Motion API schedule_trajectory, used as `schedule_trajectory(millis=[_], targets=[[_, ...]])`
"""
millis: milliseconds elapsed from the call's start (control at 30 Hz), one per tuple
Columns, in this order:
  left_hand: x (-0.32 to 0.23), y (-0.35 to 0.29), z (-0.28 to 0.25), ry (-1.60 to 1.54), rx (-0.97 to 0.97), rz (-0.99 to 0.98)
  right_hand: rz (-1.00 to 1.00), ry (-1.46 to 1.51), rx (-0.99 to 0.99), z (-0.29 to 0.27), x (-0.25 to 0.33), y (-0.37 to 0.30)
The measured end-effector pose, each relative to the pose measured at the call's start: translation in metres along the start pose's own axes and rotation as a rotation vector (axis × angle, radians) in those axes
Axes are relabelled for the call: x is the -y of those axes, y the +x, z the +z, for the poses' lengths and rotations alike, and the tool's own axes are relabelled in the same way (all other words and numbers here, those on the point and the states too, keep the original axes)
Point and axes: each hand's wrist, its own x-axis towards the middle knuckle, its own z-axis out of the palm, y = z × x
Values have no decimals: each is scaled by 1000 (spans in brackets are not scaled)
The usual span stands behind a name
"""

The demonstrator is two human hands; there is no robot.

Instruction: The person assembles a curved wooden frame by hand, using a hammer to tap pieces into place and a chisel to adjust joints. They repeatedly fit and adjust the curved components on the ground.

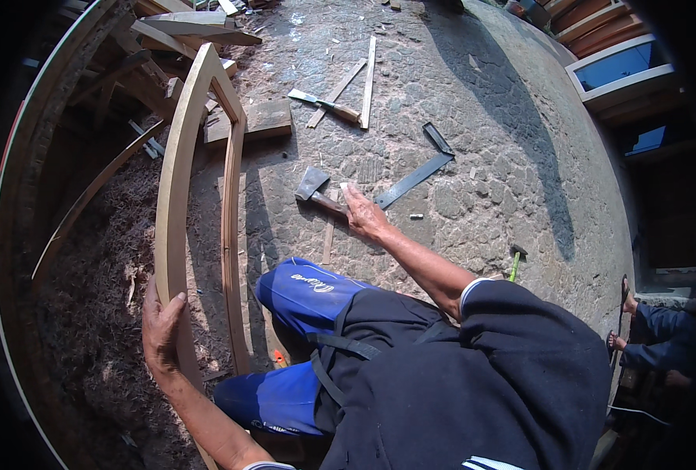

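Note:
My left hand (164,329) grips the near part of a pale wooden frame (177,168) that stands on edge at my left, thumb over its side. Out in front, my right hand (366,213) is low over the ground with its fingers together. A small pale bit shows at its fingertips; what it is I cannot make out. Beside that hand lies a hatchet (313,183), its handle partly hidden by the hand. A dark metal square (414,179) lies just to the right. Farther off, a chisel (326,105) rests near two thin wood strips (368,82).
A thick wooden block (265,120) sits behind the frame, with scrap wood (183,31) piled beyond. Shavings (101,337) cover the left ground. A green-handled hammer (515,262) lies to the right. Window frames (622,70) stand far right; another person's legs (661,341) show below.

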Motion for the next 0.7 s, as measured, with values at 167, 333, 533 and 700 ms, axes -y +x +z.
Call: schedule_trajectory(millis=[167,333,533,700], targets=[[4,1,-1,32,-2,-11,-43,69,15,-5,4,-8],[-1,2,0,72,1,9,28,66,61,-11,8,4],[-6,-9,-2,17,22,-67,32,75,92,-13,16,14],[-1,-7,-5,54,25,-47,-6,121,2,-16,28,7]])
